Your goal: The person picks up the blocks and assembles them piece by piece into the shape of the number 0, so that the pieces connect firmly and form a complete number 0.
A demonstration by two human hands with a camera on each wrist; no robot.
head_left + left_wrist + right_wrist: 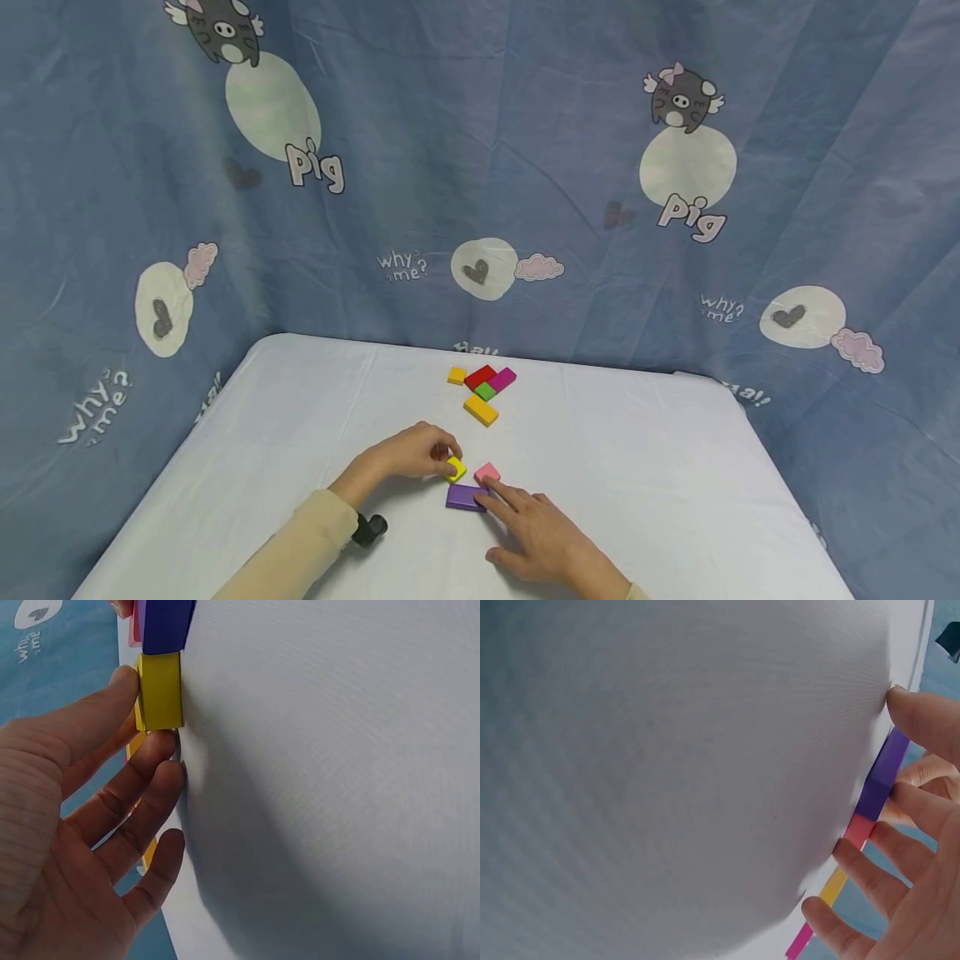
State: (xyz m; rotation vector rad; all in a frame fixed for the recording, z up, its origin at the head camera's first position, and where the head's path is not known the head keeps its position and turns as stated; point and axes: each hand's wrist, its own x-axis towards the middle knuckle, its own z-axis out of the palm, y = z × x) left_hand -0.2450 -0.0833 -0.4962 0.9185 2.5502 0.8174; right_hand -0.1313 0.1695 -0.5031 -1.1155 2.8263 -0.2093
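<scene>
My left hand [414, 452] pinches a small yellow block [457, 470] with thumb and fingertips. Seen from the left wrist, the thumb lies on one face of the yellow block [160, 691], which stands against the end of the purple block. Just in front lies that long purple block [463, 497], flat on the white table, with a small pink block [487, 472] behind its right end. Spread fingers of my right hand [543, 533] touch the purple block [882, 776] and the pink block [859, 827]; its thumb rests on the cloth.
Farther back, a yellow-orange square [457, 376], a red block [481, 377], a magenta block [502, 380] and a green block [485, 391] lie grouped, with a yellow-orange oblong [481, 410] nearer. Behind the white table [637, 467] hangs a blue printed curtain [570, 167].
</scene>
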